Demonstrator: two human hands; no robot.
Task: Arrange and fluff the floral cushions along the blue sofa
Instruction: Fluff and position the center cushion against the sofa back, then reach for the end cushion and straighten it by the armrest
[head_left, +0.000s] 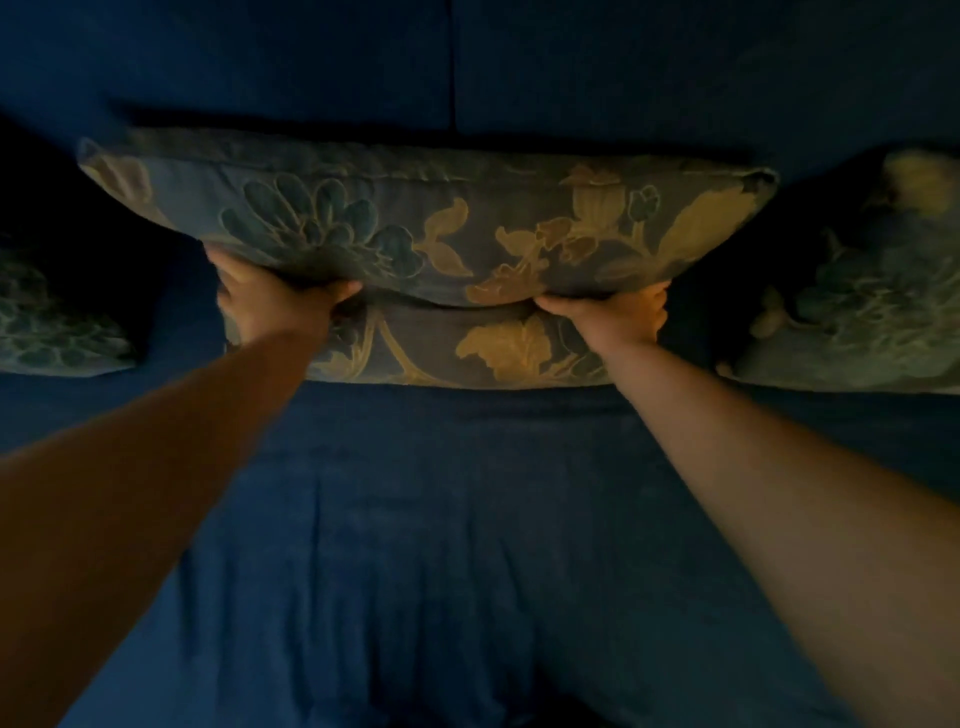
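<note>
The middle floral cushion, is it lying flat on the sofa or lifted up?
Lifted. Both hands, left and right, grip the middle floral cushion from below; another cushion lies under it.

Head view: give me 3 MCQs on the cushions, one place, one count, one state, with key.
1. The held cushion is where?
A. against the sofa back
B. on the floor
C. on a table

2. Floral cushions in view?
A. one
B. two
C. at least three

3. Hands on the held cushion?
A. none
B. both gripping its lower edge
C. left only

Key: 1 A, it sits up against the back. 2 C, middle, left cushion and right cushion show. 3 B, left hand and right hand clasp it.
</note>
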